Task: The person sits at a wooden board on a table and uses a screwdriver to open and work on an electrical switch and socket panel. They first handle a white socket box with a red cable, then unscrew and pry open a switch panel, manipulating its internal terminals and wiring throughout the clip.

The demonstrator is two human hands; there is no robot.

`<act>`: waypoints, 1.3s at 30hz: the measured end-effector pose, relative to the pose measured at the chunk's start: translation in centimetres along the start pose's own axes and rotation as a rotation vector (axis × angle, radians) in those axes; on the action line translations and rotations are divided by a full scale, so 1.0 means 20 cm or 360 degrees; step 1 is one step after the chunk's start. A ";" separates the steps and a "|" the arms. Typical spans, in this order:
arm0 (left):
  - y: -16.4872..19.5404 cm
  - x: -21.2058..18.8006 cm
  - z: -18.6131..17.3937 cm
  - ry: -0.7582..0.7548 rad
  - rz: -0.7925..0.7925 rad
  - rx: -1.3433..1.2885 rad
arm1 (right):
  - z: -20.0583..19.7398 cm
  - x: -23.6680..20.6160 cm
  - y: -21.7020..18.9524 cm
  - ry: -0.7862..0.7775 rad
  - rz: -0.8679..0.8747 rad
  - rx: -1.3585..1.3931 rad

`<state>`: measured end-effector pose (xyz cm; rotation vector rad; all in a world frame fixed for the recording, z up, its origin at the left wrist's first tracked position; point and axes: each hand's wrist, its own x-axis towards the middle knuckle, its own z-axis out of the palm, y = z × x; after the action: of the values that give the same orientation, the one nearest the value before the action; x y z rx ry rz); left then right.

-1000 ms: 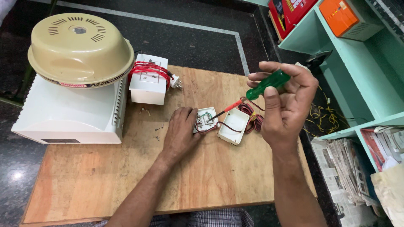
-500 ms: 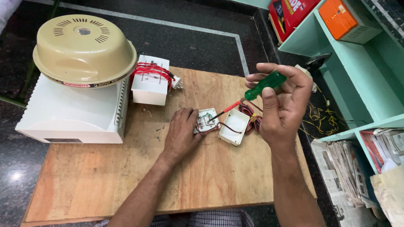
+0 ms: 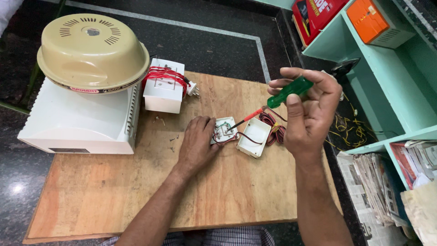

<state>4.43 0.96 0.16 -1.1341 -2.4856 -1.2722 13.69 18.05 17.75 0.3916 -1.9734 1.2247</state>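
Overhead view from a head-worn camera onto a wooden board (image 3: 114, 191) used as a worktop over a dark stone floor.

Near the board's middle, left hand (image 3: 196, 145) pressed palm-down, fingers curled over the left edge of a small white switch plate (image 3: 224, 130) lying face-down, wiring side up; clamped on the plate, pinning it to the wood. Just right of it, touching or nearly so, an open white plastic box (image 3: 253, 137), hollow side up, joined to the plate by thin red and dark wires. Beyond the box, a loose bundle of red and black wire (image 3: 273, 130).

Right hand (image 3: 309, 114) raised above the board's right edge, fingers closed around the green handle of a screwdriver (image 3: 273, 102). Long axis of the tool slanting down and to the left: green handle high at the right, red-sleeved shaft descending, tip landing on the back of the switch plate, right beside the left fingertips. Exact terminal under the tip too small to make out, possibly a screw. Plate therefore down and left of the gripping right hand, and directly under the left, the nearer of the two.

At the board's far left, a white rectangular appliance casing (image 3: 73, 123) with a beige domed cover (image 3: 91, 50) resting on top. Beside it, a white switch box wrapped in red cord (image 3: 165, 86). At right, teal shelves (image 3: 387, 77) with an orange box and stacked newspapers (image 3: 373, 187).
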 end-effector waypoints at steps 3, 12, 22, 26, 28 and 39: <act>0.01 0.00 -0.01 0.0018 0.0030 -0.0010 | 0.00 0.00 0.01 -0.0017 0.0011 0.0034; 0.01 0.00 -0.01 0.0038 0.0026 -0.0002 | 0.02 -0.01 0.01 0.0209 -0.0058 -0.0119; 0.00 0.00 0.00 0.0023 0.0018 0.0017 | 0.04 0.02 -0.04 0.0018 0.0094 0.0017; 0.00 0.00 0.00 0.0046 0.0022 0.0010 | 0.08 0.03 -0.04 -0.0003 -0.0041 -0.0061; 0.01 0.00 0.00 0.0048 0.0022 0.0012 | 0.11 0.02 -0.07 0.0006 -0.0038 -0.0220; 0.01 0.01 -0.01 -0.0015 -0.0038 0.0005 | 0.17 0.14 -0.18 -0.0131 -0.0230 -0.0433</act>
<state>4.36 0.96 0.44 -1.1156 -2.5144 -1.2712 12.64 13.74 21.25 0.4421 -2.1074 0.8482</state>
